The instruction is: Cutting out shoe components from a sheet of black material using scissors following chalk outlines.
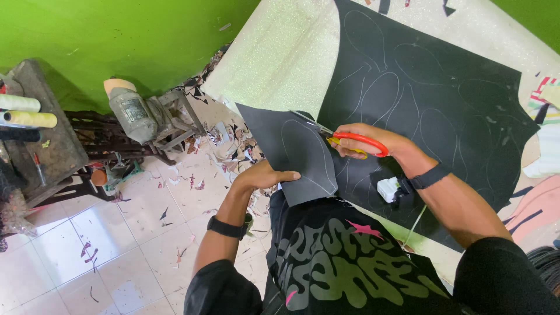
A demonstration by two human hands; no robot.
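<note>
A large black sheet (pixel 443 99) marked with pale traced shoe-sole outlines lies over a glittery pale sheet (pixel 280 52) on the table. My right hand (pixel 373 143) grips scissors (pixel 350 139) with red and yellow handles, their blades cutting into the black sheet. My left hand (pixel 265 176) pinches the near edge of a partly cut black flap (pixel 297 151) that hangs off the table edge. Both wrists wear black bands. A small white device (pixel 388 189) hangs by my right wrist.
A motor and old metal machine frame (pixel 146 116) stand on the white tiled floor (pixel 116 245), strewn with offcuts. A dark bench (pixel 41 134) with rolls is at left. Green wall (pixel 116 35) behind. Coloured sheets (pixel 542 116) lie at right.
</note>
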